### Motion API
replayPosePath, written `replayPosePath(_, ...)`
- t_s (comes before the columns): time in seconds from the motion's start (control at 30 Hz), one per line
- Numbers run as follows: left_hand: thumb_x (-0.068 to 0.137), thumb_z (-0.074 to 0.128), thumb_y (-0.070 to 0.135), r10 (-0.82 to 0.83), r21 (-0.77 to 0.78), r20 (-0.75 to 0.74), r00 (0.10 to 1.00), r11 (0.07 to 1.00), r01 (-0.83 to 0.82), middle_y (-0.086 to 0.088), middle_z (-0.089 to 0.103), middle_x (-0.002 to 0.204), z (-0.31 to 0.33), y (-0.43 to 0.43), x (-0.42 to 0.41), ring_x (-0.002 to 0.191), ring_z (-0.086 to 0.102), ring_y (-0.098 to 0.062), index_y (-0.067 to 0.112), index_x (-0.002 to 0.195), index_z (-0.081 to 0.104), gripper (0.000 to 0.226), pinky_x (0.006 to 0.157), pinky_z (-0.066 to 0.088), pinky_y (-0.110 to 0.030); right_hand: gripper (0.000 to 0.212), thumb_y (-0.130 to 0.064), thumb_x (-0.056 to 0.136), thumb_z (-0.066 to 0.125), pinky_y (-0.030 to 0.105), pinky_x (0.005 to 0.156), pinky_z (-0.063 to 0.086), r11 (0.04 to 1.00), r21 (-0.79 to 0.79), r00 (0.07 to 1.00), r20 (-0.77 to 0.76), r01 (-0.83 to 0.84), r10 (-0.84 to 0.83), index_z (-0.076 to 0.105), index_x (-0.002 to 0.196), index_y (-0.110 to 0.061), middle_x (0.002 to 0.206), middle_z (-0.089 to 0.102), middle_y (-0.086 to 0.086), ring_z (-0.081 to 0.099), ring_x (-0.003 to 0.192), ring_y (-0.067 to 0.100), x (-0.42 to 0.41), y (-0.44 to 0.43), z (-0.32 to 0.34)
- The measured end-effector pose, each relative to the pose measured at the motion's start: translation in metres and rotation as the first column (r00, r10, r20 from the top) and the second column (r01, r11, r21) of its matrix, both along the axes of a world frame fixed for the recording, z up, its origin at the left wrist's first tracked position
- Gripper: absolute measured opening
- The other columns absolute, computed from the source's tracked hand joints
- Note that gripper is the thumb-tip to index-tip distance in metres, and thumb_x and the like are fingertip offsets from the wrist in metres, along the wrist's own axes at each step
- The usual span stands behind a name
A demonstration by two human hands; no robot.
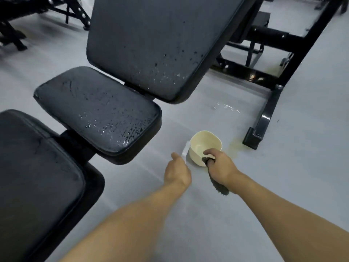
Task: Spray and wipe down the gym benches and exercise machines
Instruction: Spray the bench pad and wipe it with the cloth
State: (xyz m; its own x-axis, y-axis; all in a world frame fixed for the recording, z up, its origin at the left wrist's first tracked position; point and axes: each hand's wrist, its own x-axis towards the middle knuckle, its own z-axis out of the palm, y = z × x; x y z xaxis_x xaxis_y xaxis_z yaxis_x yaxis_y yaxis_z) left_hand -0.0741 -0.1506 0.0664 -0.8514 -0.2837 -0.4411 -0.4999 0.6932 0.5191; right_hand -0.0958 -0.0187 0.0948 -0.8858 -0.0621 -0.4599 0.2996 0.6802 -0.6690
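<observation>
A dark cloth (220, 185) is bunched in the right hand (221, 167), which clasps it at the near rim of a cream bowl (200, 146). The bowl stands on the grey floor (283, 186) just beside the black bench (151, 44), whose seat pad (98, 110) glistens with droplets. The left hand (177, 172) is curled round the end of the bowl's pale handle (185, 150).

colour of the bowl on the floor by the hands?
Cream, a pale yellowish off-white. The bowl shows best in the head view.
</observation>
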Motion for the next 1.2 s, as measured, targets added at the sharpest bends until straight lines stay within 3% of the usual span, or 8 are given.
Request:
replayPosePath(0.2,0.103,0.039,0.025,-0.128,0.088,0.019,0.992,0.988,0.126,-0.02,0.064,0.106,0.156,0.019,0.02,0.096,0.064,-0.041,0.009,0.11,0.034,0.018,0.078,0.051,-0.043,0.034,-0.014,0.093,0.064,0.006,0.057,0.044,0.991,-0.055,0.992,0.011,-0.123,0.124,0.062,0.126,-0.021,0.08,0.061,-0.013,0.058,0.068,0.003,0.033,0.017,0.127)
replayPosePath(0.37,0.105,0.039,0.031,-0.168,-0.017,-0.064,0.984,0.986,0.167,-0.017,0.065,0.111,0.291,0.019,0.027,0.106,0.06,-0.038,0.013,0.103,0.034,0.019,0.074,0.039,-0.038,0.03,-0.028,0.075,0.072,0.04,0.074,0.055,0.965,-0.004,0.965,0.012,-0.261,0.261,0.065,0.104,-0.029,0.082,0.067,-0.002,0.064,0.077,0.018,0.028,0.014,0.244)
replayPosePath(0.6,0.106,0.034,0.041,-0.282,-0.378,-0.278,0.918,0.911,0.165,-0.009,0.066,0.086,0.389,-0.037,0.027,0.076,0.059,-0.033,0.016,0.092,0.034,0.029,0.062,0.035,-0.037,0.02,-0.03,0.087,0.061,0.032,0.047,0.044,0.977,-0.097,0.977,-0.12,-0.19,0.177,0.062,0.07,-0.02,0.055,0.059,0.002,0.049,0.044,0.012,0.01,-0.048,0.344)
replayPosePath(0.73,0.088,0.059,0.053,-0.21,-0.075,-0.522,0.826,0.977,0.201,0.005,0.057,0.1,0.393,-0.096,0.01,0.097,0.053,-0.02,0.026,0.1,0.055,0.03,0.081,0.045,-0.033,0.015,-0.021,0.088,0.07,0.026,0.046,0.042,0.938,-0.249,0.966,-0.147,-0.242,0.211,0.069,0.074,-0.026,0.06,0.061,0.002,0.05,0.049,0.008,-0.004,-0.083,0.371)
replayPosePath(0.83,0.092,0.066,0.042,-0.086,0.456,-0.356,0.93,0.853,0.253,0.018,0.059,0.116,0.399,-0.124,-0.008,0.111,0.056,0.0,0.049,0.12,0.049,0.033,0.095,0.05,-0.024,0.019,-0.013,0.087,0.072,0.022,0.05,0.044,0.885,-0.309,0.937,-0.109,-0.349,0.332,0.069,0.074,-0.027,0.058,0.063,-0.008,0.054,0.05,0.003,-0.019,-0.107,0.387)
replayPosePath(0.93,0.101,0.053,0.038,0.054,0.47,-0.383,0.922,0.871,0.144,0.002,0.065,0.097,0.397,-0.142,-0.026,0.088,0.062,-0.007,0.034,0.105,0.057,0.007,0.083,0.052,-0.028,0.006,-0.015,0.089,0.071,0.02,0.054,0.044,0.849,-0.319,0.904,-0.074,-0.421,0.421,0.072,0.083,-0.015,0.056,0.062,-0.008,0.054,0.05,0.004,-0.035,-0.13,0.398)
replayPosePath(1.03,0.105,0.04,0.041,0.269,0.518,-0.37,0.889,0.855,-0.043,0.01,0.056,0.094,0.393,-0.167,-0.041,0.085,0.055,-0.004,0.048,0.132,0.048,0.029,0.077,0.044,-0.019,0.029,-0.028,0.089,0.072,0.032,0.065,0.052,0.886,-0.231,0.916,-0.1,-0.402,0.389,0.069,0.093,0.0,0.071,0.066,0.011,0.06,0.06,0.022,-0.051,-0.141,0.4)
replayPosePath(1.2,0.103,0.037,0.044,0.31,0.403,-0.313,0.897,0.899,-0.17,0.001,0.065,0.089,0.392,-0.193,-0.076,0.071,0.061,-0.019,0.045,0.138,0.048,0.037,0.072,0.052,-0.035,0.034,-0.034,0.089,0.07,0.029,0.065,0.048,0.954,-0.134,0.958,-0.133,-0.27,0.252,0.066,0.093,0.0,0.073,0.066,0.014,0.053,0.06,0.008,-0.068,-0.148,0.392)
